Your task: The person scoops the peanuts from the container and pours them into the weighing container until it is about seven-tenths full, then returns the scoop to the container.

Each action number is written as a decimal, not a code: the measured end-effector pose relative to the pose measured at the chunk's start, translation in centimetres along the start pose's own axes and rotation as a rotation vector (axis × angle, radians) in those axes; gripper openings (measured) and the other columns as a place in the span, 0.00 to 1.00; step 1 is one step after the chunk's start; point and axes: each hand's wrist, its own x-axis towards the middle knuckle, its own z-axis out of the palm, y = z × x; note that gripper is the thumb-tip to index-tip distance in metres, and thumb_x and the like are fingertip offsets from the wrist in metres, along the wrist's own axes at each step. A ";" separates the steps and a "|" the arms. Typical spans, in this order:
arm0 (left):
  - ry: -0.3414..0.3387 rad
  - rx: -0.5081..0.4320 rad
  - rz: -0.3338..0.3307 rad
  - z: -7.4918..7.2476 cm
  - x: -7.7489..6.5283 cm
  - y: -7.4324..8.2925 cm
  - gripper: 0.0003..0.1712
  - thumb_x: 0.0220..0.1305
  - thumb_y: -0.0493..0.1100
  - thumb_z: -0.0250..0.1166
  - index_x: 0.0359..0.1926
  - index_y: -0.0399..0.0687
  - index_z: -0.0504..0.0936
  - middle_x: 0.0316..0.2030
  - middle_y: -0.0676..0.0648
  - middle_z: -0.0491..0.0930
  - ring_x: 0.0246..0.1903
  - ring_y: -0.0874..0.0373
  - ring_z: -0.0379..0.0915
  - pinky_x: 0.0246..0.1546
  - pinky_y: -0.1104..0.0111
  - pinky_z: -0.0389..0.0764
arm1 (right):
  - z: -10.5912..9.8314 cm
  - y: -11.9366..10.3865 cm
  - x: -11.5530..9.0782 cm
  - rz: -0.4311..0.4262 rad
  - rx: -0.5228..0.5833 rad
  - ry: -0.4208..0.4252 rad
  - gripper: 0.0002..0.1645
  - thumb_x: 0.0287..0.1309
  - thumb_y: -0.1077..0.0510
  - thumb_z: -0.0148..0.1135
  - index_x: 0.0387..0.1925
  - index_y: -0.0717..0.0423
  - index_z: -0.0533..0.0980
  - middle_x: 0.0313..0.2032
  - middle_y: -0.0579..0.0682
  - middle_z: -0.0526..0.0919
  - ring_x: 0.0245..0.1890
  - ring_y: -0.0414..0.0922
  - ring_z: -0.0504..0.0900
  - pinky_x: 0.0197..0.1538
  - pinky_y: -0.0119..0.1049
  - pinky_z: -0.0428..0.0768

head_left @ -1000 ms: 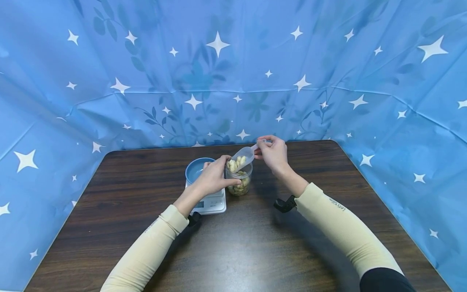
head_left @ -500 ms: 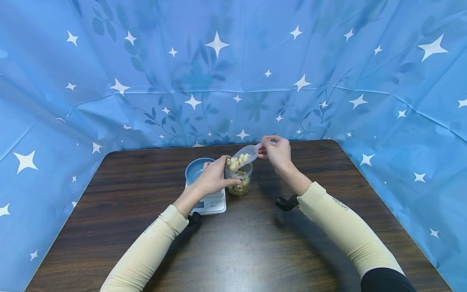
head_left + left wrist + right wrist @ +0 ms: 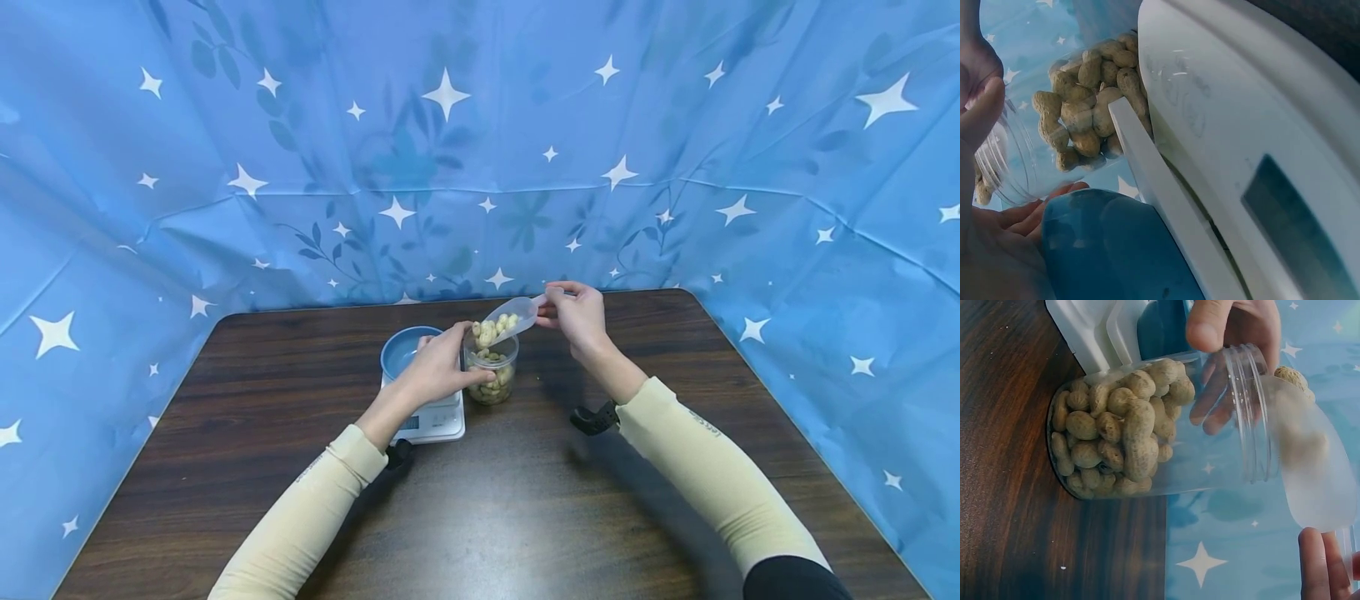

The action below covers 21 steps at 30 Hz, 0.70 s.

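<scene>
My left hand (image 3: 435, 367) holds a clear plastic jar (image 3: 504, 375) near its mouth, thumb and fingers on either side. Whole peanuts (image 3: 1141, 437) fill roughly the lower part of the jar, which stands upright on the table. With fingertips and thumb, my right hand (image 3: 581, 321) pinches the handle of a translucent scoop (image 3: 519, 312). That scoop carries several peanuts and sits tilted over the jar's mouth, its low end toward my left hand. In the right wrist view the scoop (image 3: 1319, 469) is just beyond the threaded rim.
Left of the jar is a white kitchen scale (image 3: 438, 427) with a small display, partly hidden by my left hand. A blue bowl (image 3: 401, 343) sits on it. The dark wooden table (image 3: 480, 508) meets a blue star-patterned curtain (image 3: 487, 125) at its back edge.
My right hand has drawn the loaded scoop slightly to the right, over the jar's mouth. My left hand and the jar have stayed in place.
</scene>
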 end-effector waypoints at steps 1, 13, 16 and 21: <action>-0.001 -0.004 0.006 0.0 -0.1 0.0 0.57 0.59 0.64 0.75 0.77 0.39 0.60 0.70 0.40 0.70 0.67 0.47 0.67 0.66 0.43 0.58 | 0.0 0.0 0.0 0.000 0.003 0.001 0.16 0.74 0.64 0.55 0.56 0.72 0.74 0.30 0.53 0.86 0.27 0.42 0.87 0.38 0.38 0.86; 0.060 -0.050 0.038 -2.1 -1.9 -2.3 0.55 0.59 0.64 0.74 0.78 0.46 0.61 0.73 0.42 0.63 0.72 0.46 0.59 0.70 0.38 0.46 | 0.5 -0.3 0.3 -0.017 0.059 -0.008 0.15 0.73 0.64 0.55 0.55 0.71 0.73 0.28 0.51 0.86 0.27 0.42 0.87 0.38 0.37 0.86; 0.080 -0.044 0.026 -2.8 -2.4 -3.2 0.54 0.59 0.64 0.74 0.78 0.47 0.62 0.73 0.43 0.64 0.71 0.46 0.59 0.69 0.39 0.46 | 0.8 -0.5 0.3 -0.011 0.069 -0.011 0.15 0.73 0.64 0.55 0.55 0.70 0.73 0.28 0.51 0.86 0.27 0.42 0.87 0.38 0.37 0.86; 0.087 -0.045 -0.041 -3.8 -3.4 -4.7 0.56 0.58 0.64 0.75 0.78 0.47 0.61 0.74 0.40 0.59 0.73 0.41 0.52 0.67 0.38 0.47 | 1.3 -1.0 0.3 -0.003 0.070 -0.026 0.14 0.73 0.65 0.55 0.55 0.70 0.73 0.29 0.52 0.86 0.28 0.43 0.87 0.39 0.38 0.86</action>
